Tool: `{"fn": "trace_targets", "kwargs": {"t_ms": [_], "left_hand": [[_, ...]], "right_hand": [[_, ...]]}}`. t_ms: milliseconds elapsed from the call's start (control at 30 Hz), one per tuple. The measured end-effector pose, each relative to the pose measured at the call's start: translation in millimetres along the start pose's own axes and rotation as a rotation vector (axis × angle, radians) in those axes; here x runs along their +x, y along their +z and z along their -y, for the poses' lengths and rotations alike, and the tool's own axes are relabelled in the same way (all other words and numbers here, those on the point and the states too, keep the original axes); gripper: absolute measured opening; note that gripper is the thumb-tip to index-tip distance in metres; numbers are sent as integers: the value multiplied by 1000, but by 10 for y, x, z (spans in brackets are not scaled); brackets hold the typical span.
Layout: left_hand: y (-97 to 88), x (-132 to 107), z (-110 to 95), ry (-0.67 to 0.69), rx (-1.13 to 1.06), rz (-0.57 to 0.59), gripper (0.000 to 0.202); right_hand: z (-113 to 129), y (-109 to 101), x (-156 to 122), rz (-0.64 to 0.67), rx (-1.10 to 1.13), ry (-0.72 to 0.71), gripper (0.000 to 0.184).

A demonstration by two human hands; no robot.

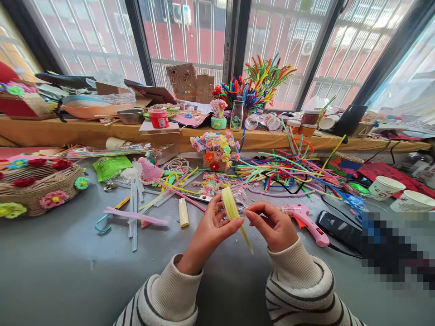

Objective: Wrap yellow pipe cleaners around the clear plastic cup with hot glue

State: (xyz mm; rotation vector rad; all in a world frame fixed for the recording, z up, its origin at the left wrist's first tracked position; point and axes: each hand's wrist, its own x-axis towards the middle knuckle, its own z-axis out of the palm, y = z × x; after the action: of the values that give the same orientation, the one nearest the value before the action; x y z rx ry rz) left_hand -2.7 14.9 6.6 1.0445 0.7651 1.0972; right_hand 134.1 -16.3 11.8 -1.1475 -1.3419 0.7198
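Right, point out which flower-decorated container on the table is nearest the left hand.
The small flower-topped container just beyond the left hand, mounded with pastel blooms; the large woven basket sits farther off, at the picture's left edge.

Head cam is looking fwd & down over the wearer's L hand (pixel 215 222) & R hand (pixel 276 226), close at ctr, w/ grey tabletop (pixel 84 271) spreading below & barred windows (pixel 188 38) standing farther off up top.

Craft workspace — pipe cleaners (pixel 243 93), glue gun (pixel 315 229).
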Motion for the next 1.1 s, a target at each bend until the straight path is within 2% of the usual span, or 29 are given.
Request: {"fn": "trace_targets", "kwargs": {"t_ms": [167, 433, 567, 733, 833, 1100], "left_hand": [[-21, 12, 14, 10, 8, 0, 69], [7, 4, 11, 26, -27, -53, 74], [-9, 6, -8, 4, -9, -27, 71], [-21, 1, -33, -5, -54, -20, 70], [-29, 0, -29, -14, -47, 10, 66], [-89, 17, 9, -14, -22, 48, 66]], "right_hand": [[42, 10, -11, -9, -2, 31, 17], [24, 10, -10, -12, 13, 31, 16], [7, 7, -3, 13, 2, -60, 15], [-10, -9, 8, 86, -121, -97, 25], [-21, -18, 9, 132, -187, -110, 23], [-16, -7, -1, 68, -85, -85, 15]]}}
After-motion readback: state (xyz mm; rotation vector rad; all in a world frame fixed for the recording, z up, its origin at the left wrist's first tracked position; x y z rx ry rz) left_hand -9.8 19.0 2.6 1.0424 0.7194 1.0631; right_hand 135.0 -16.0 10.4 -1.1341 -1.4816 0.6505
